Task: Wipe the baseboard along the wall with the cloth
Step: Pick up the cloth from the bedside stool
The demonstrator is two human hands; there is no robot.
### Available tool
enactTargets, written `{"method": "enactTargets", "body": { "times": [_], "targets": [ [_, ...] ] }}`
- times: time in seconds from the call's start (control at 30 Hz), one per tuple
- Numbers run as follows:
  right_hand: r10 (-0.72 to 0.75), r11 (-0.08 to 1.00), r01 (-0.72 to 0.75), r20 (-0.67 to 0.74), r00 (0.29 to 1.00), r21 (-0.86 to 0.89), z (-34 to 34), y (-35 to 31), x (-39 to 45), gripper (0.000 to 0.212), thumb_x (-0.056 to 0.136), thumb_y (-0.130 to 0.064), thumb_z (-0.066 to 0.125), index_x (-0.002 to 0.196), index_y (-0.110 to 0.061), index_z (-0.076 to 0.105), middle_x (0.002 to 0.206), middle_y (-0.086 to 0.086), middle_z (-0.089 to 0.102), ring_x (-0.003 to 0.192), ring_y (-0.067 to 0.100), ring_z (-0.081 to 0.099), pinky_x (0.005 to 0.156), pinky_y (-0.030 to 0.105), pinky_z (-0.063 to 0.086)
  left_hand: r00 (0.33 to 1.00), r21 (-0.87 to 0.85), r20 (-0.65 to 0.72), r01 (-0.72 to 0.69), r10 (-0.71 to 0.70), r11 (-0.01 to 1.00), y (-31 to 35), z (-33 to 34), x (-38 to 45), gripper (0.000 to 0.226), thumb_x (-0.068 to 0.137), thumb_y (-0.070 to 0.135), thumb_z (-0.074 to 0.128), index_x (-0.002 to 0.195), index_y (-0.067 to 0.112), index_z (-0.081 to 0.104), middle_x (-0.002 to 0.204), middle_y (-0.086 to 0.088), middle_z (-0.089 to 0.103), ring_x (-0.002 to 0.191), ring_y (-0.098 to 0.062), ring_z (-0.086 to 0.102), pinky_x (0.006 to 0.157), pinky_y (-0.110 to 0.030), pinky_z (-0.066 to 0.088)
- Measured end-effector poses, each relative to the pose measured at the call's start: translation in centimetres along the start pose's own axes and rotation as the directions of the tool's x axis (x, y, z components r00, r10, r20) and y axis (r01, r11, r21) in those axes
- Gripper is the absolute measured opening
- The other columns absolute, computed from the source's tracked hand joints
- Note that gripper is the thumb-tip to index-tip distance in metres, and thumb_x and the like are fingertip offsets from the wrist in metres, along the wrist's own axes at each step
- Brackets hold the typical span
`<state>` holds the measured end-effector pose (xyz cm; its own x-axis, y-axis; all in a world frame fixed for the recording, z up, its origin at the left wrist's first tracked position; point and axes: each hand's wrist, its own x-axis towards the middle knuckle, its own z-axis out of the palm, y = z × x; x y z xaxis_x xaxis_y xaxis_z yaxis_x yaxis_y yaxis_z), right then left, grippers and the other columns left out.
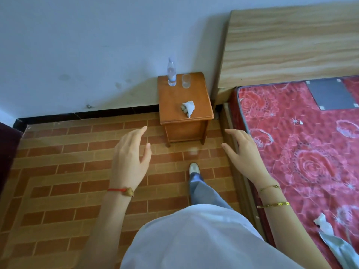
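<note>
I have both hands out in front of me and neither one holds anything: my left hand point(132, 156) hangs over the brick-patterned tiled floor point(64, 171) with fingers loosely spread, and my right hand point(242, 152) mirrors it at about three o'clock from it, fingers straight and relaxed beside the edge of the bed with the red rose-patterned mattress point(303, 152). The step in hand, as I judge it, is fetching the small crumpled white cloth point(187, 108), which lies at twelve o'clock from me on the front half of the little orange-brown wooden bedside table point(196, 94). To do it well I would reach with one hand from above, pinch the cloth at its bunched middle and lift straight up, keeping clear of the clear plastic water bottle point(171, 73) and the empty clear drinking glass point(186, 80) standing side by side at the table's far edge, at about eleven o'clock from the cloth; a careless sweep could tip them. The cloth looks soft, limp and a little greyed. The glossy black baseboard strip point(87, 113) runs along the foot of the pale wall point(77, 55) from the table leftward toward nine o'clock, ending at the corner; it looks dark and smooth, with a scuff on the wall just above it.
</note>
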<state>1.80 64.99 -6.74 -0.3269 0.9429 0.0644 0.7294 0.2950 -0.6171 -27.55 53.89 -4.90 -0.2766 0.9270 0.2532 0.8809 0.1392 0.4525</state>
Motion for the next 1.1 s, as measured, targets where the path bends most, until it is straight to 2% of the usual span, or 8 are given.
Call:
{"method": "enactTargets", "body": {
  "times": [0.17, 0.37, 0.53, 0.63, 0.77, 0.97, 1.1],
  "targets": [
    [-0.006, 1.0, 0.006, 0.037, 0.999, -0.005, -0.1, 1.6, 11.2, 0.04, 0.093, -0.022, 0.06, 0.132, -0.016, 0.051, 0.127, -0.001, 0.055, 0.125, 0.017, 0.044, 0.102, 0.023, 0.029, 0.999, 0.004, -0.023, 0.031, -0.031, 1.0, -0.6, 2.9, 10.1, 0.042, 0.098, 0.017, 0.058, 0.14, 0.009, 0.056, 0.134, -0.011, 0.063, 0.127, -0.028, 0.057, 0.107, -0.039, 0.044],
    [-0.028, 0.999, 0.029, 0.041, 0.999, -0.029, 0.0, 2.8, 23.0, 0.041, 0.093, -0.024, 0.059, 0.133, -0.015, 0.05, 0.129, 0.001, 0.054, 0.126, 0.019, 0.043, 0.104, 0.026, 0.031, 0.997, -0.013, -0.07, 0.018, -0.019, 1.0, -1.1, 6.2, 20.3, 0.041, 0.098, 0.014, 0.057, 0.138, 0.008, 0.057, 0.133, -0.012, 0.063, 0.127, -0.026, 0.057, 0.108, -0.033, 0.041],
    [-0.004, 1.0, 0.005, 0.047, 0.999, -0.028, 2.3, 3.8, 29.6, 0.04, 0.094, -0.023, 0.06, 0.132, -0.014, 0.05, 0.128, 0.002, 0.054, 0.125, 0.018, 0.042, 0.104, 0.027, 0.032, 0.995, -0.044, -0.096, 0.017, -0.021, 0.999, -3.4, 9.6, 26.1, 0.037, 0.097, 0.011, 0.056, 0.134, 0.006, 0.058, 0.13, -0.012, 0.063, 0.125, -0.027, 0.057, 0.107, -0.042, 0.049],
    [0.016, 0.999, -0.013, 0.079, 0.997, -0.034, 4.7, 4.8, 32.8, 0.039, 0.094, -0.021, 0.059, 0.131, -0.013, 0.05, 0.13, 0.003, 0.053, 0.125, 0.019, 0.041, 0.104, 0.026, 0.033, 0.999, -0.057, -0.044, 0.028, -0.031, 0.998, -5.7, 12.7, 28.9, 0.035, 0.097, 0.007, 0.055, 0.131, 0.004, 0.059, 0.128, -0.014, 0.063, 0.123, -0.029, 0.058, 0.104, -0.047, 0.05],
    [0.059, 0.997, -0.052, 0.115, 0.992, -0.062, 8.7, 7.0, 36.8, 0.039, 0.094, -0.02, 0.06, 0.131, -0.012, 0.05, 0.129, 0.004, 0.052, 0.121, 0.021, 0.043, 0.099, 0.018, 0.027, 0.998, -0.052, 0.047, 0.034, -0.032, 0.998, -8.5, 17.7, 32.1, 0.036, 0.096, 0.004, 0.056, 0.132, 0.005, 0.059, 0.129, -0.013, 0.063, 0.123, -0.028, 0.057, 0.105, -0.046, 0.049],
    [0.104, 0.99, -0.082, 0.207, 0.973, -0.112, 16.5, 11.6, 41.7, 0.043, 0.091, -0.019, 0.062, 0.131, -0.011, 0.051, 0.13, 0.007, 0.05, 0.117, 0.027, 0.045, 0.102, 0.037, 0.041, 0.976, -0.002, 0.214, 0.052, -0.05, 0.999, -12.9, 27.8, 35.4, 0.041, 0.098, 0.01, 0.054, 0.139, 0.007, 0.054, 0.138, -0.012, 0.055, 0.132, -0.028, 0.05, 0.115, -0.044, 0.04],
    [0.107, 0.989, -0.075, 0.274, 0.956, -0.127, 22.4, 15.4, 44.0, 0.046, 0.088, -0.018, 0.064, 0.131, -0.012, 0.051, 0.129, 0.009, 0.05, 0.116, 0.03, 0.044, 0.101, 0.039, 0.041, 0.938, 0.094, 0.331, 0.082, -0.109, 0.992, -16.1, 35.2, 35.5, 0.046, 0.099, 0.016, 0.051, 0.144, 0.008, 0.049, 0.145, -0.013, 0.049, 0.139, -0.029, 0.044, 0.118, -0.046, 0.036]
  ]
}}
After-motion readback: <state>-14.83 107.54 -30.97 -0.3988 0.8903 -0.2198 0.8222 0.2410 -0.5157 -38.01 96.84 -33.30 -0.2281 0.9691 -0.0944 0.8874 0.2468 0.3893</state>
